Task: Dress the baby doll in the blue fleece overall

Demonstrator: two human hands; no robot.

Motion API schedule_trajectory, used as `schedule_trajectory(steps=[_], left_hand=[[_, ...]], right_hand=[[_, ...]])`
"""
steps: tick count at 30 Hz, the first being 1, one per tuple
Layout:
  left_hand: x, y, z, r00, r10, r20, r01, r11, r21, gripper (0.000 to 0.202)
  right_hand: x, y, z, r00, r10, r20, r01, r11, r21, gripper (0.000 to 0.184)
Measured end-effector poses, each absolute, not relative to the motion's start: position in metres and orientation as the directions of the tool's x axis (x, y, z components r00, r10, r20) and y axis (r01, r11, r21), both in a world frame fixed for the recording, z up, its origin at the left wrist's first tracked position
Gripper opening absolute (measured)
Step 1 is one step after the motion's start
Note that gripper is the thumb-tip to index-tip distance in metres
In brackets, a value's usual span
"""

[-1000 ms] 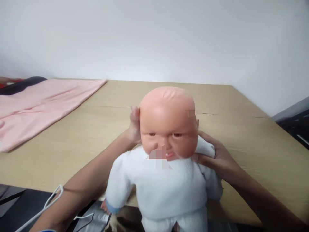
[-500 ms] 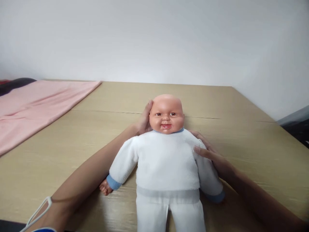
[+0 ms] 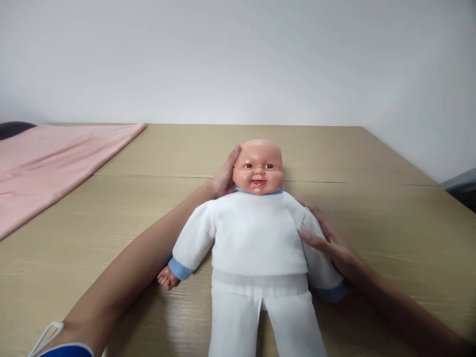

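Note:
A baby doll [image 3: 260, 233] in a white fleece top with blue cuffs and white trousers lies face up, its head away from me. Cupped against the left side and back of its head is my left hand [image 3: 225, 176]; most of those fingers are hidden behind the head. My right hand [image 3: 329, 243] grips the doll at its upper arm and side, the thumb on top and the other fingers behind the shoulder. The doll's feet are out of the picture.
Under the doll is a light wood table [image 3: 394, 238] with a seam across it. A pink cloth [image 3: 55, 168] is spread at the left. Dark objects show beyond the table at the far left and right. A pale wall [image 3: 238, 59] stands behind.
The doll's head and body appear slightly higher in view, with more of the legs showing. Both hands keep their hold on it. The view has also shifted slightly.

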State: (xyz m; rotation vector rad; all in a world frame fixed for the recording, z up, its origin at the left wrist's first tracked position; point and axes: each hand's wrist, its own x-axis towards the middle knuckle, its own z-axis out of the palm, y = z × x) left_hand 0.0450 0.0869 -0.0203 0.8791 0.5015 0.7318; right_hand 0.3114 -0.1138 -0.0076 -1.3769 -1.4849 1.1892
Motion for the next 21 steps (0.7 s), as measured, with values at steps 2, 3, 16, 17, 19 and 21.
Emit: schedule_trajectory(steps=[2, 3, 16, 17, 19, 21], left_hand=[[0.045, 0.096, -0.018, 0.665, 0.744, -0.062, -0.373, 0.403, 0.836, 0.099], [0.045, 0.102, -0.017, 0.666, 0.745, -0.043, -0.379, 0.388, 0.840, 0.099], [0.034, 0.146, -0.032, 0.708, 0.705, -0.040, -0.338, 0.388, 0.857, 0.093], [0.034, 0.145, -0.033, 0.716, 0.697, -0.045, -0.332, 0.396, 0.856, 0.092], [0.034, 0.143, -0.033, 0.728, 0.684, -0.046, -0.326, 0.404, 0.855, 0.088], [0.035, 0.141, -0.032, 0.732, 0.680, -0.030, -0.339, 0.402, 0.851, 0.085]], right_hand=[[0.315, -0.113, -0.013, -0.103, 0.995, -0.018, 0.332, 0.017, -0.943, 0.093], [0.317, -0.113, -0.016, -0.092, 0.996, -0.012, 0.358, 0.022, -0.933, 0.094], [0.315, -0.122, -0.022, -0.022, 0.998, 0.059, 0.636, 0.060, -0.770, 0.086], [0.316, -0.122, -0.024, -0.020, 0.998, 0.062, 0.638, 0.060, -0.768, 0.086], [0.318, -0.122, -0.027, -0.018, 0.998, 0.066, 0.647, 0.062, -0.760, 0.086], [0.320, -0.122, -0.027, -0.016, 0.997, 0.074, 0.660, 0.066, -0.749, 0.084]])
